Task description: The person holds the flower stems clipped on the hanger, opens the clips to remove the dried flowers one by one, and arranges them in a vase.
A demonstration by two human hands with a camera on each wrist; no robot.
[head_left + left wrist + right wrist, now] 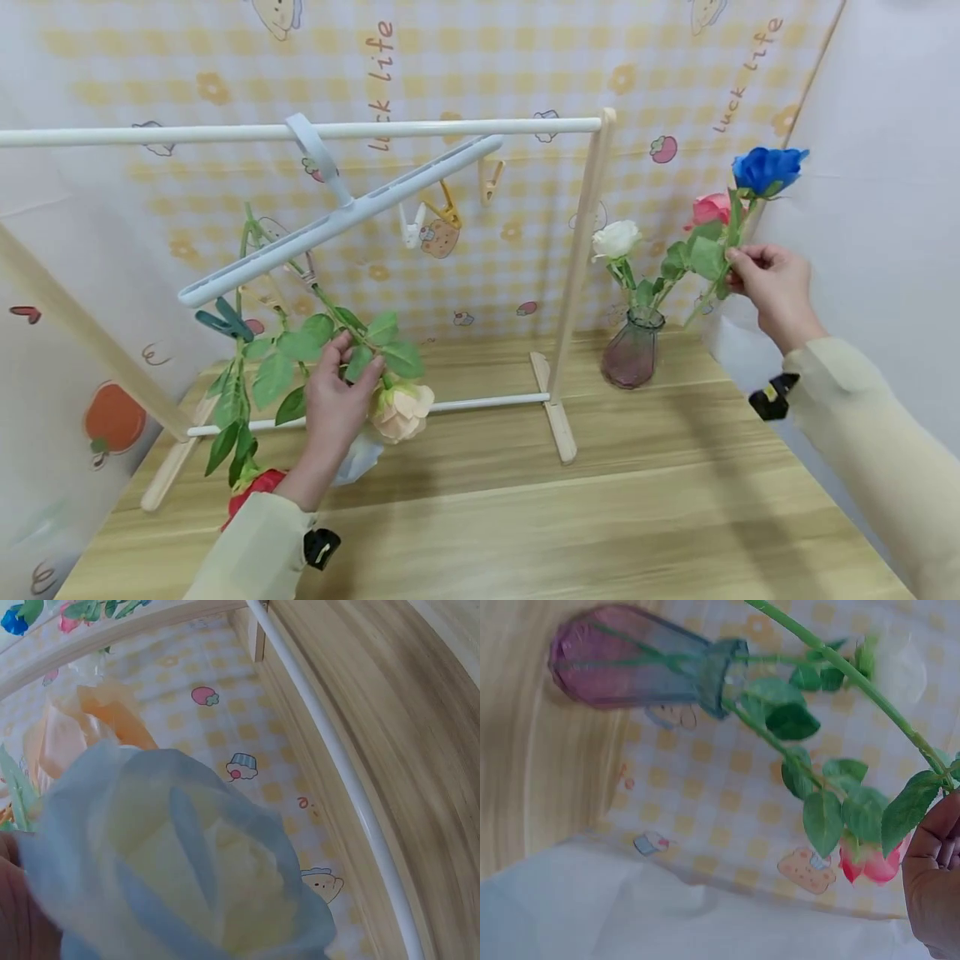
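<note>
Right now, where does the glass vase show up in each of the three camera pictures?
Head view: the vase stands on the wooden table, right of the rack's wooden post, holding a white rose.
Left wrist view: not in it; a pale rose fills the picture.
Right wrist view: the vase lies sideways across the top left.
Shared landmark: the yellow checked backdrop appears in all three views.

Head view above; wrist close-ups

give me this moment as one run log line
left hand: holds peach rose stem clipped on hanger | right hand: holds blue rose beside glass vase
</note>
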